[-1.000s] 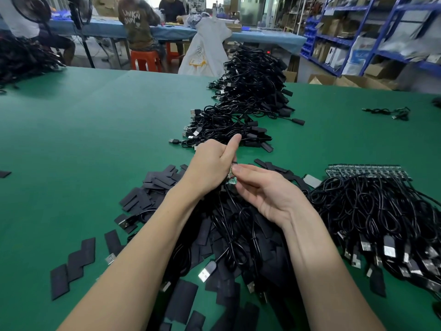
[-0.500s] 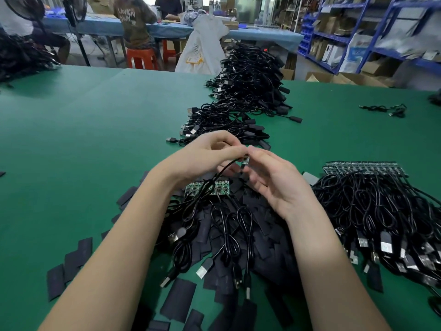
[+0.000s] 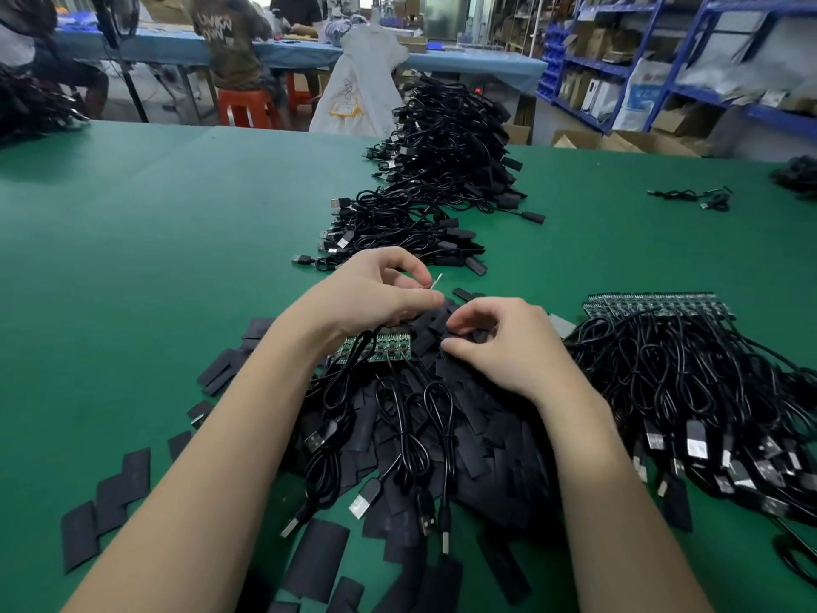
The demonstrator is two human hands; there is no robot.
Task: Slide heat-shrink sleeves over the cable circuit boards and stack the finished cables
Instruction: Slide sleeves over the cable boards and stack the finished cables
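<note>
The left hand (image 3: 371, 294) is pinching a thin light strip; the right hand (image 3: 499, 342) is curling over the sleeves (image 3: 442, 431), holding nothing clearly. Boards (image 3: 376, 347) are lying crosswise beneath the left wrist, nearer it.

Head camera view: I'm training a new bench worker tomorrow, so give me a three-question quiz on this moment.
1. True or false: the finished cable stack lies beyond the hands, toward the table's far edge.
2. Which hand is reaching into the loose heat-shrink sleeves? A) left hand B) right hand
3. Fill in: the strip of green circuit boards near the left hand is ____ by sleeves.

Key: 1 true. 2 B. 3 uncovered; the boards are bare, with black cables trailing toward the camera.
</note>
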